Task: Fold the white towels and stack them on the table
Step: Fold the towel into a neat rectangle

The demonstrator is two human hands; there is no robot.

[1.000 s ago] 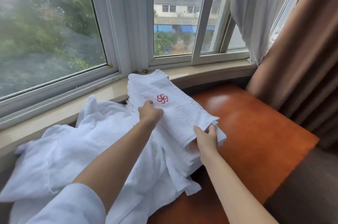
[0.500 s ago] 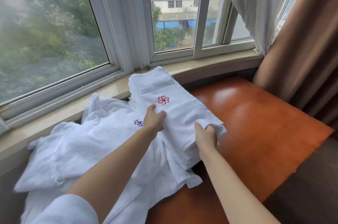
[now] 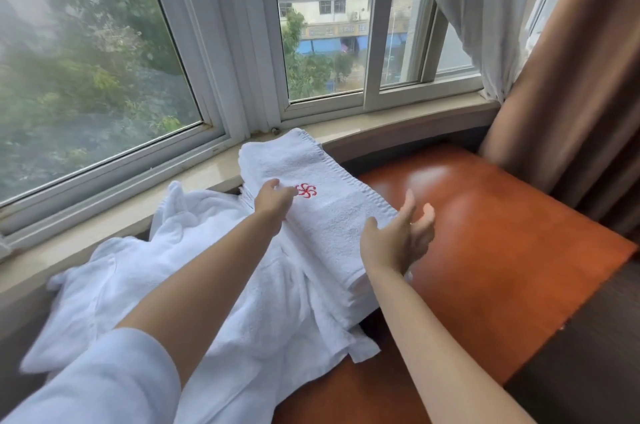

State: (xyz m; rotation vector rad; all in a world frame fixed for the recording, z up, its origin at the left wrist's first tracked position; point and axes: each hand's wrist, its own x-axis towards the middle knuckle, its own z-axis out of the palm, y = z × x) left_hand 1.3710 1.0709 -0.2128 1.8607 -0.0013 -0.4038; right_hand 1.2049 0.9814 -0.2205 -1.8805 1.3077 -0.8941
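Fingers (image 3: 417,215) of my right hand (image 3: 398,240) are spread wide and hold nothing, hovering just off the near right corner of the folded towel (image 3: 332,215); half a second ago they were curled round that corner. My left hand (image 3: 273,200) lies on the towel's left edge beside the red emblem (image 3: 306,190), its fingers loosely bent and pressing rather than gripping, as far as I can see. The towel tops a small stack (image 3: 360,295) of folded ones, whose layered edges show at the near right; the stack sits at the left of the bench (image 3: 502,250), with its far end reaching up onto the window sill (image 3: 398,122). To the near left lies a loose heap of white towels (image 3: 166,267), not yet folded, spilling over the bench's left side. I judge this fold finished and the towel just being set down and released onto the stack. The next move, I think, is to lift the left hand clear and draw one piece out of the heap, finding its corners so it can be spread flat before folding. Against the earlier frame, the towel also looks flatter at its near end, where the right hand had been bunching it.
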